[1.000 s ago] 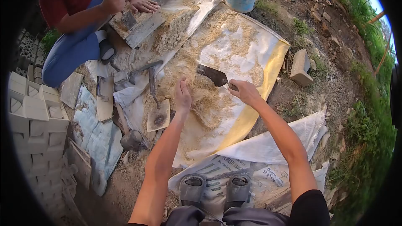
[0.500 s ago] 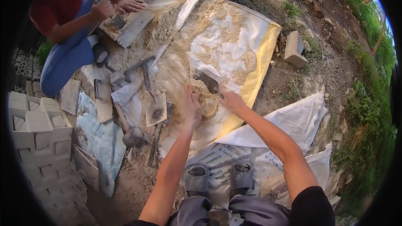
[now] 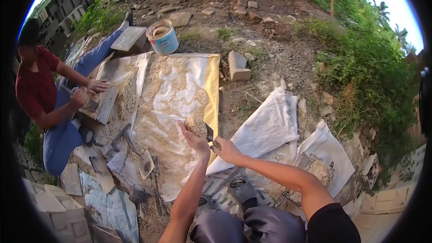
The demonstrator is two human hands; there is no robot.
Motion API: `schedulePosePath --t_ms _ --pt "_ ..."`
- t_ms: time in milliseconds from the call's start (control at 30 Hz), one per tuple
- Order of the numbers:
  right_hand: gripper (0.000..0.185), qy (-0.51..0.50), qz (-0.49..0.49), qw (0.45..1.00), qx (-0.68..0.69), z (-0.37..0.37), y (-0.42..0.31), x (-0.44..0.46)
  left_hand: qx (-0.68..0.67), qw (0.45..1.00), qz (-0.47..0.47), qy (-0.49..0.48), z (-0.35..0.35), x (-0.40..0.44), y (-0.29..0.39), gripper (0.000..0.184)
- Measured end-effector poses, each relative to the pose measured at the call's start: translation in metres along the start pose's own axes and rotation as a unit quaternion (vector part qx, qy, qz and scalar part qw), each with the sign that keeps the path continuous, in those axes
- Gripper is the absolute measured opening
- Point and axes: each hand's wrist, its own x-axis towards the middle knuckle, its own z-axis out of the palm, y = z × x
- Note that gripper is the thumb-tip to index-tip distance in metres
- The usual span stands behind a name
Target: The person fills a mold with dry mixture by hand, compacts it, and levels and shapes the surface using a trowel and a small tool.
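Observation:
My right hand (image 3: 226, 150) grips the handle of a trowel (image 3: 209, 133), whose dark blade carries a heap of crumbly tan material (image 3: 196, 126). Cupped beside that heap, my left hand (image 3: 195, 141) has its fingers extended and seems to touch the heap's side. Both hands are above the near right part of a white sheet (image 3: 180, 65) with a yellow edge, which has tan powder scattered over it.
At the left a co-worker (image 3: 42, 78) sits by a board (image 3: 107, 105). A bucket (image 3: 164, 40) stands behind the sheet. Hammers and a small trowel (image 3: 146, 164) lie left of my hands. A block (image 3: 238, 67), a folded sack (image 3: 265, 121) and another heap (image 3: 319, 170) are to the right.
The trowel has come up off the sheet with a heap on its blade, my left hand beside it. The view has swung right and upward, bringing the right-hand heap into view.

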Motion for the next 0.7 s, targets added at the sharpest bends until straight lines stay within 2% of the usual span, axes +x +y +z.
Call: schedulePosePath --t_ms 167,233,267,333,400,433,467,500,567,700 --pt "0.041 0.126 -0.017 0.991 -0.047 -0.120 -0.023 -0.057 -0.090 0.982 -0.007 -0.165 0.096 -0.035 0.081 0.055" --pt "0.039 0.118 0.143 0.983 0.006 -0.171 -0.062 -0.099 -0.121 0.957 0.010 -0.262 0.132 -0.049 0.098 0.054" --pt "0.039 0.119 0.141 0.977 0.102 -0.186 -0.047 -0.111 -0.130 0.951 0.009 -0.281 0.143 -0.060 0.114 0.054" --pt "0.039 0.170 0.150 0.966 0.125 -0.216 -0.036 -0.146 -0.043 0.907 0.020 -0.417 0.164 -0.074 0.145 0.053" --pt "0.040 0.221 0.153 0.954 0.129 -0.243 -0.017 -0.186 0.054 0.840 0.034 -0.538 0.180 -0.094 0.167 0.052" --pt "0.040 0.240 0.152 0.952 0.114 -0.255 -0.012 -0.209 0.105 0.798 0.042 -0.592 0.186 -0.109 0.173 0.052" --pt "0.040 0.258 0.176 0.942 0.126 -0.264 -0.005 -0.235 0.110 0.782 0.037 -0.613 0.193 -0.130 0.177 0.053" --pt "0.040 0.266 0.181 0.936 0.140 -0.266 0.008 -0.259 0.117 0.764 0.034 -0.634 0.198 -0.153 0.179 0.055" --pt "0.039 0.307 0.229 0.920 0.084 -0.272 0.041 -0.307 0.157 0.709 0.042 -0.686 0.199 -0.203 0.176 0.055" --pt "0.033 0.315 0.322 0.887 0.103 -0.253 0.096 -0.389 0.145 0.645 0.087 -0.746 0.189 -0.309 0.072 0.055"
